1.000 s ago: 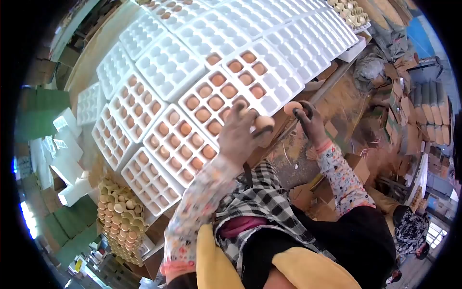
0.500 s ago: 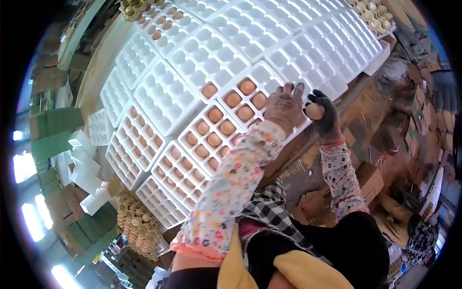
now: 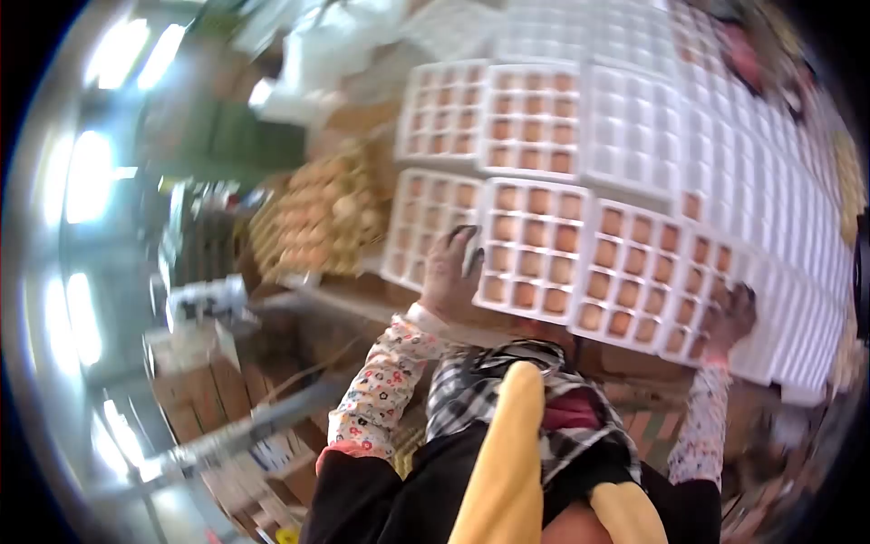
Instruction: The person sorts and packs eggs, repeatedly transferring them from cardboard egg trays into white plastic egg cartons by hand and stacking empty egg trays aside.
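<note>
My left hand is at the front right corner of a white foam egg tray, its fingers apart and no egg visible in them. This tray lies at the left end of the front row. Beside it stands a tray filled with brown eggs, then another tray with eggs. Farther right, my right hand is over a partly filled white tray. Its dark fingertips are blurred, and I cannot see whether an egg is under them.
Behind the front row lie more white trays, some holding eggs. Stacked pulp trays with eggs stand to the left. Cardboard boxes and a metal rail are at the lower left. Crumpled white plastic lies at the back.
The view has swung left. My left hand has moved from the right-hand trays to the left end tray. My right hand, which held an egg, is now over a tray.
</note>
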Tool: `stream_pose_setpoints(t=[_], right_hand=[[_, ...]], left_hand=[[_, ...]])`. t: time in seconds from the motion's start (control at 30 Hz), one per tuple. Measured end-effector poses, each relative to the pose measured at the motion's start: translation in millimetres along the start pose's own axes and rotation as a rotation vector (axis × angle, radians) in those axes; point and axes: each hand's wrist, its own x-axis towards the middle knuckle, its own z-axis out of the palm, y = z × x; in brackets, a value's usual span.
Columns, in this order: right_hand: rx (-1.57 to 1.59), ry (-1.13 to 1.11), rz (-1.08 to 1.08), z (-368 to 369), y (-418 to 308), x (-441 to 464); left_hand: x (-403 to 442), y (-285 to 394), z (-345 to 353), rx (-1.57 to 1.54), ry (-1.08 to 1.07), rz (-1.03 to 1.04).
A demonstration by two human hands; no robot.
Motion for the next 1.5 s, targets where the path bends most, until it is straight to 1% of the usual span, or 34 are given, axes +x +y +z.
stream_pose_setpoints(t=[0.03, 0.07, 0.1, 0.13, 0.17, 0.2, 0.23, 0.27, 0.3, 0.33, 0.37, 0.43, 0.47, 0.5, 0.53, 0.57, 0.6, 0.63, 0.7, 0.8, 0.93, 1.03, 1.2, 1.3, 1.37, 1.5], right_hand=[[-0.043, -0.023, -0.003, 5, 4, -1], [-0.201, -0.047, -0.039, 7, 4, -1], [0.02, -0.18, 0.186, 5, -4, 6], [0.149, -0.075, 0.282, 2, -21, 12], [0.275, 0.03, 0.383, -4, -43, 17], [0.371, 0.02, 0.292, -31, -91, 28], [0.585, -0.058, 0.195, -78, -173, 39], [0.403, -0.052, -0.061, -105, -226, 41], [0.492, -0.126, -0.139, -117, -281, 36], [0.585, -0.208, -0.21, -129, -337, 31], [0.953, -0.374, -0.106, -125, -398, 22], [1.687, -0.678, 0.112, -113, -530, 18], [1.693, -0.849, 0.286, -115, -587, 17], [1.834, -0.831, 0.232, -83, -621, 7], [1.978, -0.821, 0.175, -53, -656, -1], [2.285, -0.967, 0.589, 20, -679, -3], [2.158, -0.987, 0.593, 4, -698, 19], [2.039, -1.035, 0.594, -15, -715, 30], [1.926, -1.094, 0.605, -22, -741, 38], [1.877, -1.137, 0.64, -20, -766, 59], [1.846, -1.186, 0.734, -16, -784, 79], [1.826, -1.246, 0.765, -18, -794, 78], [1.868, -1.299, 0.719, -27, -794, 63], [1.937, -1.257, 0.674, -38, -790, 65], [1.976, -1.238, 0.689, -45, -786, 65], [2.011, -1.215, 0.689, -53, -777, 76]], left_hand=[[-26, -40, -28, 0.051, 0.066, -0.092], [-53, -71, -57, 0.044, 0.144, -0.278], [-79, -99, -82, 0.058, 0.228, -0.363], [-105, -128, -107, 0.064, 0.314, -0.447], [-126, -156, -133, 0.099, 0.401, -0.434], [-137, -178, -162, 0.159, 0.411, -0.488], [-145, -199, -190, 0.22, 0.415, -0.546], [-152, -233, -208, 0.089, 0.492, -0.618], [-155, -270, -226, -0.046, 0.564, -0.681], [-149, -308, -242, -0.105, 0.559, -0.642], [-143, -353, -250, -0.315, 0.615, -0.663], [-108, -428, -262, -0.409, 0.572, -0.653], [-92, -440, -269, -0.512, 0.461, -0.695], [-73, -452, -278, -0.615, 0.358, -0.736], [-65, -487, -274, -0.831, 0.286, -0.81], [-41, -460, -284, -1.066, 0.384, -0.997], [-29, -469, -282, -1.135, 0.371, -1.0], [-27, -479, -275, -1.14, 0.338, -0.955], [-20, -482, -258, -1.126, 0.281, -0.863], [-5, -474, -229, -1.122, 0.22, -0.813], [24, -464, -206, -1.054, 0.144, -0.858], [27, -459, -192, -1.017, 0.098, -0.884], [19, -453, -172, -0.975, 0.048, -0.838], [23, -446, -171, -0.945, -0.011, -0.778], [27, -437, -170, -0.917, -0.075, -0.771], [28, -424, -165, -0.9, -0.132, -0.762]])
